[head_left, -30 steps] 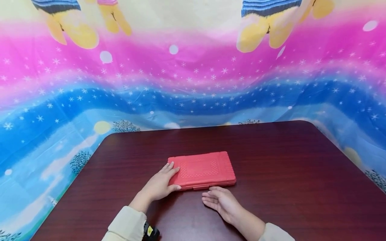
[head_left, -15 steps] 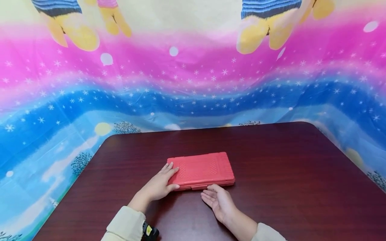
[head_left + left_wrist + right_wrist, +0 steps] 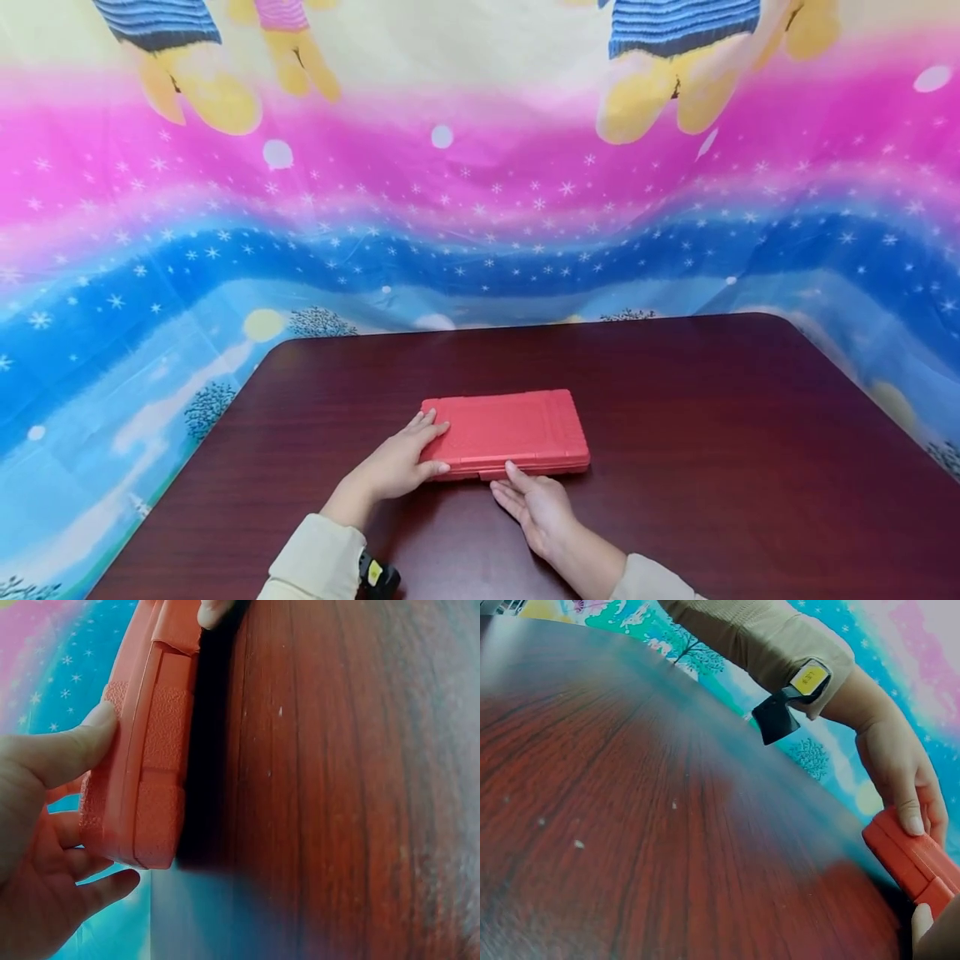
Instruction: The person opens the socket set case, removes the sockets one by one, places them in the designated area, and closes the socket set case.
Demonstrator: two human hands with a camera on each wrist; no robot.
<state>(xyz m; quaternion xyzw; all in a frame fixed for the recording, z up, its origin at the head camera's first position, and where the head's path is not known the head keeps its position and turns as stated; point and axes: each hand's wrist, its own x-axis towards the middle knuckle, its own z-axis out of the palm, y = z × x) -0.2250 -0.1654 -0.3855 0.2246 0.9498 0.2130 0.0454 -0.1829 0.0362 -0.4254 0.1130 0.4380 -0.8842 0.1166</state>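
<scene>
A flat red plastic case (image 3: 510, 425) with an embossed lid lies closed on the dark wooden table. My left hand (image 3: 397, 462) rests over its left end. In the left wrist view, the thumb (image 3: 97, 731) touches the rim of the case while the other fingers spread past the end. At the front edge is my right hand (image 3: 536, 504), its thumb against the lid rim beside a small latch (image 3: 491, 475) and its fingers extended below. A fingertip (image 3: 214, 613) of that hand shows by the latch (image 3: 176, 630). What is inside the case is hidden.
The brown table (image 3: 712, 458) reaches back to a colourful cartoon curtain (image 3: 480, 208), which hangs along its far and left sides. A black device with a yellow label (image 3: 377, 575) is strapped at the left cuff. Tiny pale specks (image 3: 579, 844) dot the tabletop.
My right hand has moved slightly left along the front edge, and its thumb has come up against the lid rim near the latch. The left hand has stayed on the case.
</scene>
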